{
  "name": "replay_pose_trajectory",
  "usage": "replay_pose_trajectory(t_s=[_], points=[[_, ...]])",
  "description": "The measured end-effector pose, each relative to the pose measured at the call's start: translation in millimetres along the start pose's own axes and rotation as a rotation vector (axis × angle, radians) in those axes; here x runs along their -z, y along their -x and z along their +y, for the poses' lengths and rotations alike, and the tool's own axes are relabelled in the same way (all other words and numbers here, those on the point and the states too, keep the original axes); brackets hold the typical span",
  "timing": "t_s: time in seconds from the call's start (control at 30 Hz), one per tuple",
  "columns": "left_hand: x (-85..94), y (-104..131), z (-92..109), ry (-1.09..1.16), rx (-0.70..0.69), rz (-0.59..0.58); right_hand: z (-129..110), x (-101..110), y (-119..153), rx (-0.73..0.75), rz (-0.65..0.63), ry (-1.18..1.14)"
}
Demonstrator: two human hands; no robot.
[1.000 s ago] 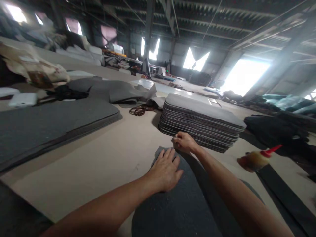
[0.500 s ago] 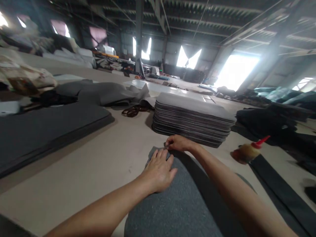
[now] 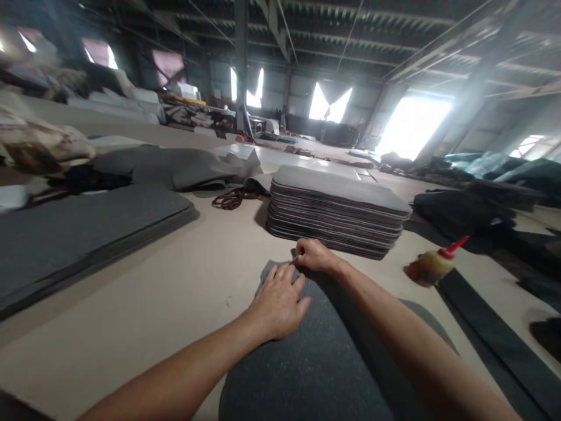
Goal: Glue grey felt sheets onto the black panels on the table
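Observation:
My left hand (image 3: 280, 304) lies palm down on a dark grey felt-like sheet (image 3: 315, 356), with its fingers stretched toward the sheet's far edge. Just beyond those fingertips, my right hand (image 3: 316, 255) is closed in a pinch at that edge. Something thin and pale shows by the pinching fingertips, too small to make out. Under my right forearm, a second dark layer partly shows along the sheet's right side. Close behind my right hand stands a neat stack of grey sheets (image 3: 337, 210) with rounded corners.
To the left lies a low pile of dark sheets (image 3: 105, 222). A brown cord coil (image 3: 230, 199) sits near the stack. At right are a squeeze bottle (image 3: 432, 266) with a red nozzle and a long dark strip (image 3: 495, 333). Crumpled grey material (image 3: 184, 166) lies farther back on the table.
The view has shifted slightly, moving the scene a little left. My right hand's pinch has turned slightly at the sheet's edge. My left hand stays flat on the sheet.

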State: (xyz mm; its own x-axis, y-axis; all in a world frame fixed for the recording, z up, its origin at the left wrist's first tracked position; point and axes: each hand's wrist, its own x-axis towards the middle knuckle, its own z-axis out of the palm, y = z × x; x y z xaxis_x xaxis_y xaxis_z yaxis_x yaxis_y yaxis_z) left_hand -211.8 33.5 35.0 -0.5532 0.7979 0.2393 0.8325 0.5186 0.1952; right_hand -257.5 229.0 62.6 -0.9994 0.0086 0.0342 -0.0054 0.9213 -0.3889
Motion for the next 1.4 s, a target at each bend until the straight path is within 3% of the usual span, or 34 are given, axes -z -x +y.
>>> replay_pose_trajectory(t_s=[0.13, 0.27, 0.57, 0.7, 0.97, 1.4], points=[[0.2, 0, -1, -0.008, -0.003, -0.015, 22, 1, 4, -0.117, 0.109, -0.04], [-2.0, 0, -2, -0.023, -0.007, -0.009, 33, 6, 7, -0.113, 0.153, -0.064], [-2.3, -1, -2, 0.032, 0.017, 0.008, 20, 18, 9, -0.169, 0.281, -0.128], [-4.1, -1, -4, 0.047, 0.009, -0.032, 4, 22, 5, -0.149, 0.205, -0.139], [-4.4, 0, -5, 0.049, -0.034, 0.032, 12, 26, 18, -0.044, -0.215, -0.091], [-3.9, -1, -6, 0.069, -0.037, 0.008, 11, 26, 17, 0.02, -0.277, 0.045]])
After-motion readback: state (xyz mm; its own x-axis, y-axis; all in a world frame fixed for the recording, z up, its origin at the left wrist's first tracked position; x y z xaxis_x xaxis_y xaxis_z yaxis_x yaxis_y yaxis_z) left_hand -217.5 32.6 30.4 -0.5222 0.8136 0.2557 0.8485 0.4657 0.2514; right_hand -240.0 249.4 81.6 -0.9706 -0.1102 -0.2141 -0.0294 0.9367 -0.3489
